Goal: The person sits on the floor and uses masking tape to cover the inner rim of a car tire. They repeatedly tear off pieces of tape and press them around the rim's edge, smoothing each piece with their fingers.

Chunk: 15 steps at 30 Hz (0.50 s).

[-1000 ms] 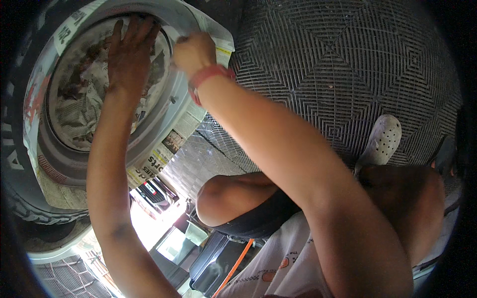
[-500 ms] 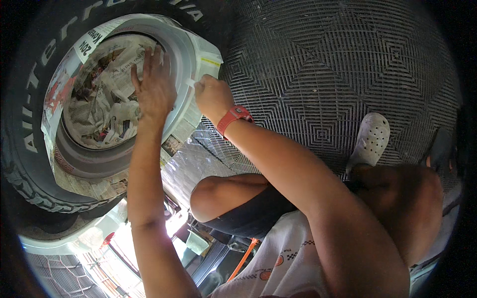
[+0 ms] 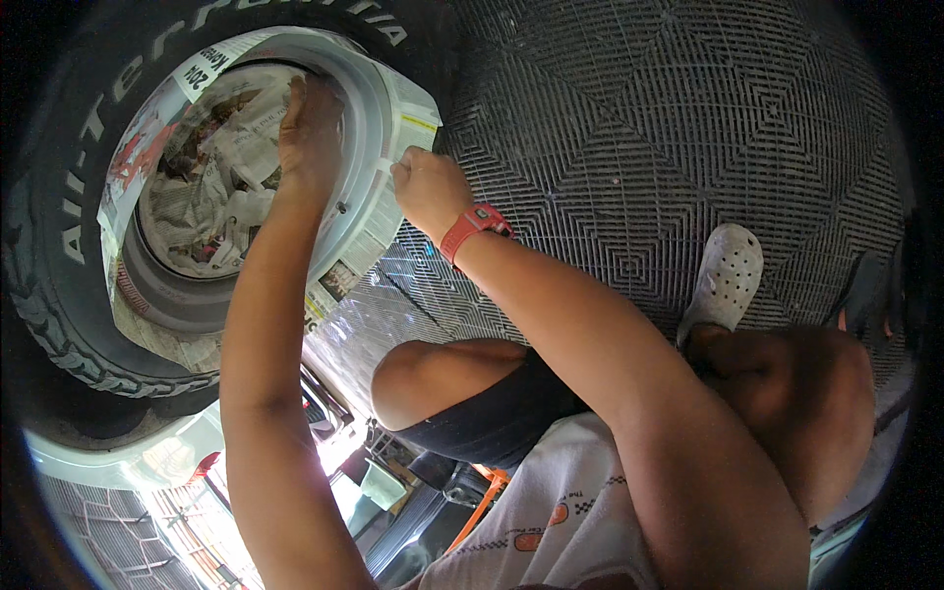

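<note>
A wheel with a black tyre [image 3: 74, 187] stands at the left, sheets of newspaper [image 3: 379, 231] tucked round its grey rim [image 3: 359, 147]. More crumpled newspaper [image 3: 246, 147] fills the middle of the rim. My left hand [image 3: 310, 133] reaches into the rim, its palm side against the inner wall near the upper right; the fingers stretch upward, partly blurred, holding nothing visible. At the rim's right edge my right hand [image 3: 431, 187] is closed in a pinch on a short white strip [image 3: 387, 169] that looks like tape, lying over the rim lip and newspaper. A red watch [image 3: 474, 231] is on that wrist.
Dark ribbed floor tiles [image 3: 610, 128] spread to the right. My bent knee [image 3: 403, 383] and a pale clog [image 3: 730, 275] are below and right. Pale green bodywork [image 3: 128, 452] curves beneath the tyre, with an orange bar [image 3: 482, 506] lower down.
My left hand has turned edge-on and moved slightly up and right against the inner rim wall. My right hand keeps its pinch on the strip. The whole view has shifted slightly.
</note>
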Each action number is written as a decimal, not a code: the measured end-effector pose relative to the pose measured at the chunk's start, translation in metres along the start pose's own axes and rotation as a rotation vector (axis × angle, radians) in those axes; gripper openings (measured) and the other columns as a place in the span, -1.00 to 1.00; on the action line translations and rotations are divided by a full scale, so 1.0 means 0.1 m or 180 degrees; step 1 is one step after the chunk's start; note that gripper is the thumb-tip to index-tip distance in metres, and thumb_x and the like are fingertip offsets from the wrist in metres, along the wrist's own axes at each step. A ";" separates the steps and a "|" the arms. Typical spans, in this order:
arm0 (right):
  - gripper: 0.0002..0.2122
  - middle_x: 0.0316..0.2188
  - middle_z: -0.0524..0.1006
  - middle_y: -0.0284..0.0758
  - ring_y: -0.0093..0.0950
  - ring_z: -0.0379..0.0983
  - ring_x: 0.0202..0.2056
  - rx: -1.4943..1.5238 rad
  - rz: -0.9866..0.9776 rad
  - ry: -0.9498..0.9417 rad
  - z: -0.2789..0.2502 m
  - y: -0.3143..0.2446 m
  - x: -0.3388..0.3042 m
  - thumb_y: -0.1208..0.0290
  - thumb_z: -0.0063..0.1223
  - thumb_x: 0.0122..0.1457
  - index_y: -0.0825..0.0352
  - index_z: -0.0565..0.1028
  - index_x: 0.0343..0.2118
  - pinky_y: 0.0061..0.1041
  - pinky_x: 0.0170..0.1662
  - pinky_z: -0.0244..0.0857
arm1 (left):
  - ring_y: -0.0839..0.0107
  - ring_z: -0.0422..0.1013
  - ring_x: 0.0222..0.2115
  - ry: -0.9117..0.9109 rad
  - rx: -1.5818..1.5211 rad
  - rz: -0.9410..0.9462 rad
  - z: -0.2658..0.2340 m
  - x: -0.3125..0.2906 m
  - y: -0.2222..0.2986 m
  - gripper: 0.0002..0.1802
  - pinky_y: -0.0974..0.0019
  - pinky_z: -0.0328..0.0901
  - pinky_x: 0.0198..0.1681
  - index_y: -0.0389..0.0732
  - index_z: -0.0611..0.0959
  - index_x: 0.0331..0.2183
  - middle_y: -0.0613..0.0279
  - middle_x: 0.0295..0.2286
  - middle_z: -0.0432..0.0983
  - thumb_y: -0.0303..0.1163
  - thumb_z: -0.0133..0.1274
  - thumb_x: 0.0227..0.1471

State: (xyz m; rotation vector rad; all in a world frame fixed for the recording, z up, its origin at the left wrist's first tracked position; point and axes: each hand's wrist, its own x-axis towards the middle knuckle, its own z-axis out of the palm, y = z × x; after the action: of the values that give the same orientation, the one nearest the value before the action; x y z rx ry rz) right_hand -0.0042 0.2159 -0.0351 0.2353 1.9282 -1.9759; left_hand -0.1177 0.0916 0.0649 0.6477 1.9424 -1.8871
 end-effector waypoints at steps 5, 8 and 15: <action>-0.76 -0.37 0.69 -0.01 0.05 0.66 -0.27 0.0080 0.0073 -0.0137 -0.02 -0.04 -0.02 0.25 0.14 0.30 0.36 0.64 -0.29 0.03 -0.13 0.52 | 0.24 -0.11 0.48 -0.0294 0.0629 0.0042 0.04 0.07 0.09 -0.41 -0.07 -0.42 0.54 0.12 0.47 0.30 0.29 0.39 0.16 0.01 0.03 0.30; -0.76 -0.38 0.69 0.00 0.04 0.66 -0.29 0.0039 -0.0025 0.0082 -0.08 0.01 0.04 0.24 0.16 0.29 0.35 0.64 -0.27 0.03 -0.15 0.53 | 0.18 -0.06 0.48 -0.0380 0.0456 0.0282 -0.24 0.04 0.06 -0.39 -0.06 -0.37 0.53 -0.05 0.42 0.34 0.19 0.41 0.18 -0.15 -0.08 0.33; -0.76 -0.39 0.67 0.01 0.07 0.64 -0.31 0.0212 0.0280 -0.0008 -0.03 -0.17 -0.01 0.25 0.14 0.30 0.35 0.64 -0.30 0.02 -0.18 0.52 | 0.18 -0.26 0.53 -0.0981 -0.0284 0.0751 -0.37 -0.08 -0.08 -0.31 -0.06 -0.48 0.55 0.15 0.42 0.39 0.18 0.51 -0.08 0.08 0.02 0.31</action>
State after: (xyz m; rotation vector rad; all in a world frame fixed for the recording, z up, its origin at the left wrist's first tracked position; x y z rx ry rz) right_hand -0.0098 0.2188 -0.0192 0.3293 1.8204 -1.9836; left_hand -0.1137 0.1279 0.0777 0.5008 1.6658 -1.6376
